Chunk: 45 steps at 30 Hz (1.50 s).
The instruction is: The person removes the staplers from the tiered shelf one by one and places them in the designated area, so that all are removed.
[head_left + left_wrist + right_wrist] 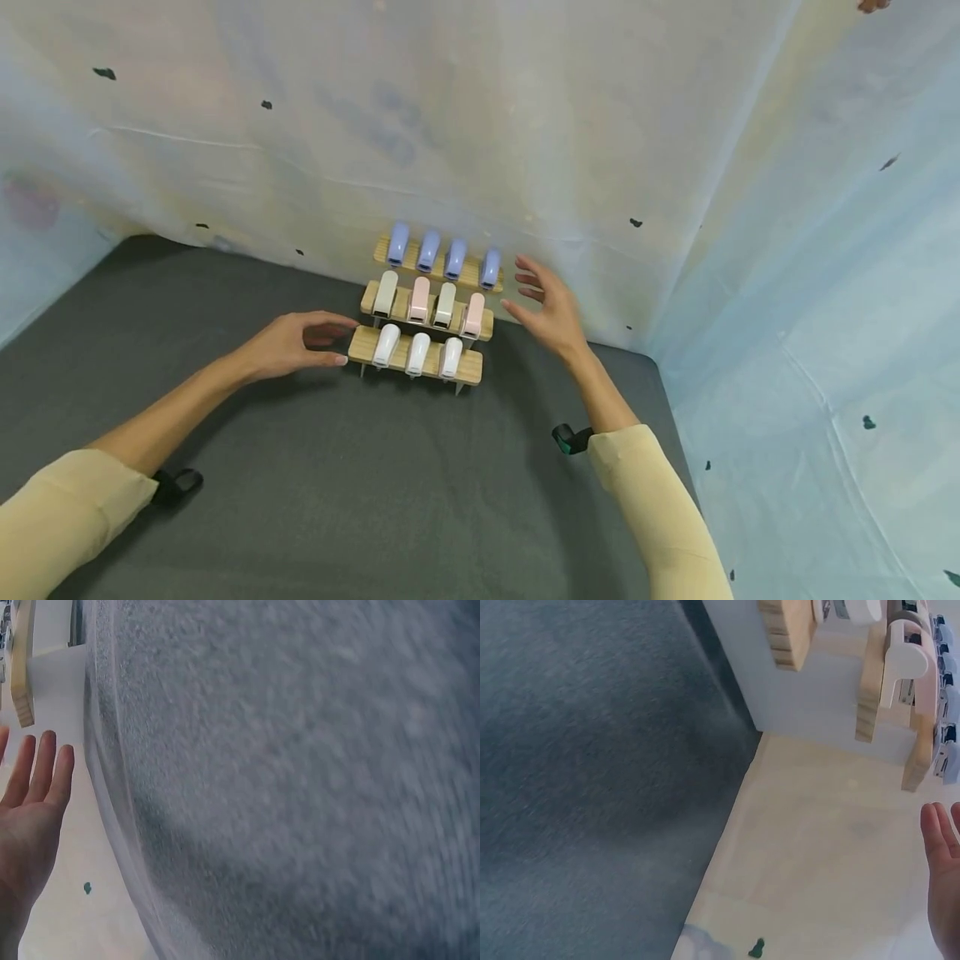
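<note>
A three-tier wooden stand (364,343) holds rows of what look like small staplers. Blue staplers (430,250) fill the top tier, several in a row. Pink staplers (419,300) alternate with greyish ones (445,305) on the middle tier, and three white staplers (417,354) sit on the lowest. My left hand (288,343) is at the left end of the lower tiers, thumb and fingers spread apart with nothing between them. Beyond the top tier's right end, my right hand (551,312) is held with relaxed fingers, holding nothing. In the right wrist view its fingers (934,832) are apart from the wood.
The stand is at the back of a dark grey cloth-covered table (375,492). A pale patterned curtain (480,125) hangs right behind it, and another side of it (825,333) encloses the right. Black straps (176,486) hang at both wrists.
</note>
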Motion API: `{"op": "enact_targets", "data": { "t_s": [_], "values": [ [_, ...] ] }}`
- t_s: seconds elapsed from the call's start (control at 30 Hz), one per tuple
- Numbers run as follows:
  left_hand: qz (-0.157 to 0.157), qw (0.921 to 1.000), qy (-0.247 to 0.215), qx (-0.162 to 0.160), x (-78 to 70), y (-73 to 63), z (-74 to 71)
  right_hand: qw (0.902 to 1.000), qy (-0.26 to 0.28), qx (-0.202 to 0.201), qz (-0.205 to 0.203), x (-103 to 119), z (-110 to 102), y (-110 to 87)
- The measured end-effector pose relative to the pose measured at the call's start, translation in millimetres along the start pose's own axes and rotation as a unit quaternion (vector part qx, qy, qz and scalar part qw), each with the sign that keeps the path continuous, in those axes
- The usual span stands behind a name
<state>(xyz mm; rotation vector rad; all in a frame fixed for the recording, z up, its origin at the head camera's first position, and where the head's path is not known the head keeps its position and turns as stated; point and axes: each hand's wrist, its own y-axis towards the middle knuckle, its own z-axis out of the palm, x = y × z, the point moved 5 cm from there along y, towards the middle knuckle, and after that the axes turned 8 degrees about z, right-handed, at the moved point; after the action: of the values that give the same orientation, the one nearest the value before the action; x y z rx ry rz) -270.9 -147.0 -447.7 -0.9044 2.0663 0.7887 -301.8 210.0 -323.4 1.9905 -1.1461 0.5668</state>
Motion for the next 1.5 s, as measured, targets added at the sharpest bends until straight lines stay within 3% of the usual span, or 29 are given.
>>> {"op": "enact_targets", "data": {
  "t_s": [0.13,0.23,0.53,0.87,1.17,1.3,1.5],
  "values": [
    [0.008,0.9997,-0.023,0.008,0.3,5.3,4.8,0.9996,0.009,0.012,0.022,18,2,3.0],
    [0.012,0.9986,-0.051,0.007,1.1,7.7,7.1,0.999,0.017,0.021,0.036,19,5,7.2],
    [-0.022,0.9936,-0.11,-0.002,8.5,14.2,13.8,0.9979,0.03,0.02,0.054,-21,19,23.2],
    [-0.022,0.9928,-0.112,-0.035,16.3,19.2,19.6,0.997,0.011,0.019,0.073,-27,24,28.6],
    [-0.036,0.9897,-0.133,-0.038,17.4,19.8,21.6,0.9966,0.025,0.021,0.076,-21,28,33.1],
    [-0.041,0.9889,-0.137,-0.042,16.5,19.6,21.4,0.9963,0.014,0.017,0.082,-29,31,36.8],
    [-0.052,0.9924,-0.102,-0.045,14.5,19.5,21.6,0.9965,0.019,0.015,0.08,-31,32,38.6]
  ]
}}
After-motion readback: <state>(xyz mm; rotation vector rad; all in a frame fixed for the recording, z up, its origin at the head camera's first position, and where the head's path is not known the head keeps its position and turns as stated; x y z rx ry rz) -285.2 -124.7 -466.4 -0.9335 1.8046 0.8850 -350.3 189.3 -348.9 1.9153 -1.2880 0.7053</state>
